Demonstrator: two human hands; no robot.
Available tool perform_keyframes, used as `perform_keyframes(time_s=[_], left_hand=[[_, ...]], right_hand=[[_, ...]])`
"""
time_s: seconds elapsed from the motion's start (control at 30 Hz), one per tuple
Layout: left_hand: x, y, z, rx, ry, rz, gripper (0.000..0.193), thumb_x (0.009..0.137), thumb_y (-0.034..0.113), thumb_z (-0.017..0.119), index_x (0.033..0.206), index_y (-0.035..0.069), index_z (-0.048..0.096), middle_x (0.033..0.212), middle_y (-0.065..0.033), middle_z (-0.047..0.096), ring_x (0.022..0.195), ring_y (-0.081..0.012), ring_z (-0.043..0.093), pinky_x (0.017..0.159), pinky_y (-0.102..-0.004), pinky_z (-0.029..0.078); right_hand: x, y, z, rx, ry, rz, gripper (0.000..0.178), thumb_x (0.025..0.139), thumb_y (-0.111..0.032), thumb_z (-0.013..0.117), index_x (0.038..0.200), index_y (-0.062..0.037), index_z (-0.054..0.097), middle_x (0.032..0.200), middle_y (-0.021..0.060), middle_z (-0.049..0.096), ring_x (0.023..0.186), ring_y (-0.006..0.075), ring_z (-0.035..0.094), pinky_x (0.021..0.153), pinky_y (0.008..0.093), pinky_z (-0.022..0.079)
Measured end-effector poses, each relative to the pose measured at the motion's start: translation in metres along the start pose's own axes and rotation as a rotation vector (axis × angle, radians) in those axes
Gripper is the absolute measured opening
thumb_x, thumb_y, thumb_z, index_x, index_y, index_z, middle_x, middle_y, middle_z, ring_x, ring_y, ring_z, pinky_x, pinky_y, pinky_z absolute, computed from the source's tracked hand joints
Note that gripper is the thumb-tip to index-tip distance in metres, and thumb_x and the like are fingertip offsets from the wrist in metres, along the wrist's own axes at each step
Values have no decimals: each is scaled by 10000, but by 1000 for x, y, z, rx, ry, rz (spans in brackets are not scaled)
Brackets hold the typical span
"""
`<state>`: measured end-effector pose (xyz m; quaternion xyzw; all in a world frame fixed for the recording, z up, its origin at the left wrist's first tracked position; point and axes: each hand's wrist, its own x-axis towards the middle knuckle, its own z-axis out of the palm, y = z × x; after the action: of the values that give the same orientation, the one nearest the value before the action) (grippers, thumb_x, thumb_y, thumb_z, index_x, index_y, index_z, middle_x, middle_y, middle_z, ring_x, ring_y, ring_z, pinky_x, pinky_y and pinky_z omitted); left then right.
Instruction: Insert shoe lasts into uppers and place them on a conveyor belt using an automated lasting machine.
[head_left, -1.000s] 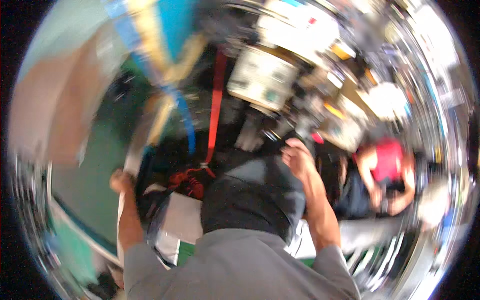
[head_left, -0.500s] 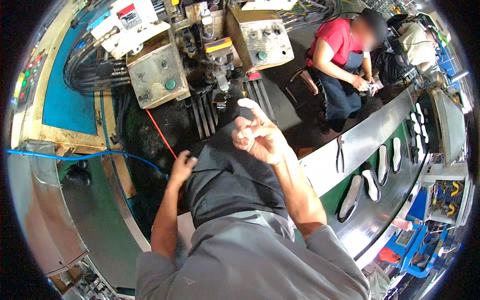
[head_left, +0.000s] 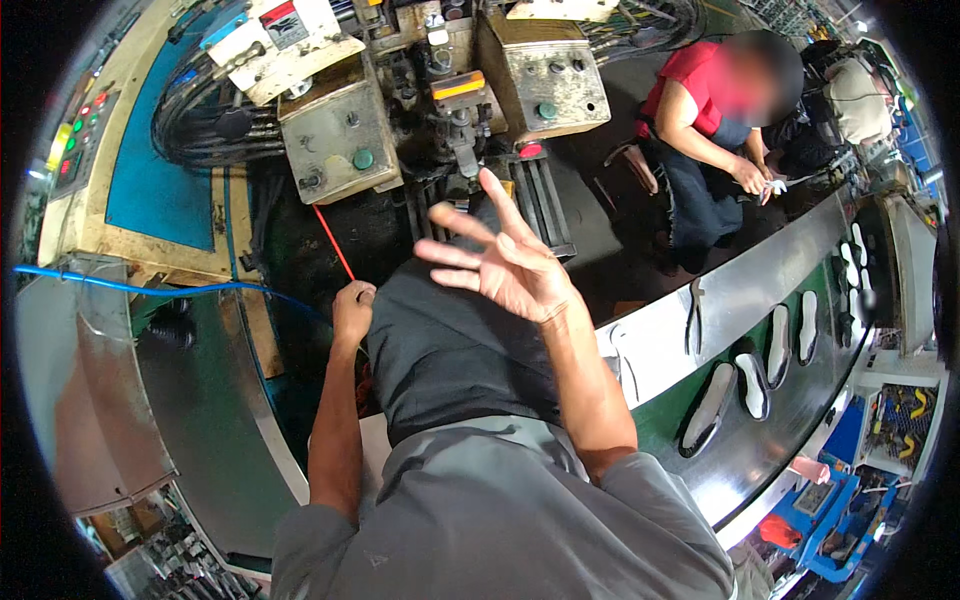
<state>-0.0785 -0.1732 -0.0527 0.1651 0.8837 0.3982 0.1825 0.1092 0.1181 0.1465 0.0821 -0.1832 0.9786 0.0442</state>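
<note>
I see the right hand [head_left: 515, 270] raised with fingers spread wide, palm bare, before a grimy machine [head_left: 462, 135]. The left hand [head_left: 352, 311], loosely curled beside the dark trousers [head_left: 450, 355], is at the lower end of a red strap [head_left: 334, 242]; I cannot tell whether it grips anything. Two control boxes [head_left: 335, 135] flank the machine's middle. To the right, I find pliers [head_left: 694, 306] on a metal ledge [head_left: 745, 265] and pale-lined shoe pieces [head_left: 708, 408] beyond it. Farther off, a co-worker in red [head_left: 690, 95] handles a small pale object [head_left: 776, 187].
</note>
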Motion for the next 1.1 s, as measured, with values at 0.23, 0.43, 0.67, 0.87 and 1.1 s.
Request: perform_keyframes(time_s=[0.23, 0.43, 0.67, 0.87, 1.1], left_hand=[[-20, 34, 32, 73, -154, 141, 208, 1039, 63, 648, 1195, -32, 746, 1012, -140, 778, 904, -207, 728, 843, -365, 565], [-40, 120, 77, -52, -272, 285, 210, 1004, 33, 673, 1181, -41, 759, 1170, -224, 762, 1120, -391, 733, 990, -428, 561], [-47, 186, 103, -50, -452, 540, 178, 1018, 23, 654, 1157, -37, 746, 1094, -207, 747, 1034, -388, 731, 924, -432, 571], [-44, 174, 113, -2, -505, 520, 191, 1044, 49, 647, 1194, -18, 745, 1084, -177, 732, 988, -323, 722, 900, -403, 565], [-36, 137, 116, -15, -511, 330, 192, 1054, 15, 635, 1211, -11, 742, 1094, -114, 728, 955, -230, 729, 884, -351, 587]], right_hand=[[-33, -34, -52, -605, 556, 25, 867, 1070, -278, 731, 1726, -5, 234, 1720, 193, 439, 1572, 358, 440, 1284, 521, 366], [-109, -61, -68, -1622, 840, 126, 714, 1010, -238, 757, 1614, 20, 478, 1694, 232, 450, 1541, 423, 465, 1249, 568, 399], [-250, -84, -83, -2373, 1270, 422, 965, 928, -224, 799, 1712, -14, 277, 1709, 211, 406, 1615, 471, 303, 1285, 609, 324], [-452, -95, -105, -2180, 1891, 440, 964, 870, -353, 861, 1638, 6, 403, 1664, 392, 358, 1538, 542, 393, 1265, 572, 374], [-636, -68, -113, -1248, 2283, 339, 1162, 838, -487, 880, 1740, -104, 256, 1493, 341, 616, 1396, 441, 617, 1176, 478, 485]])
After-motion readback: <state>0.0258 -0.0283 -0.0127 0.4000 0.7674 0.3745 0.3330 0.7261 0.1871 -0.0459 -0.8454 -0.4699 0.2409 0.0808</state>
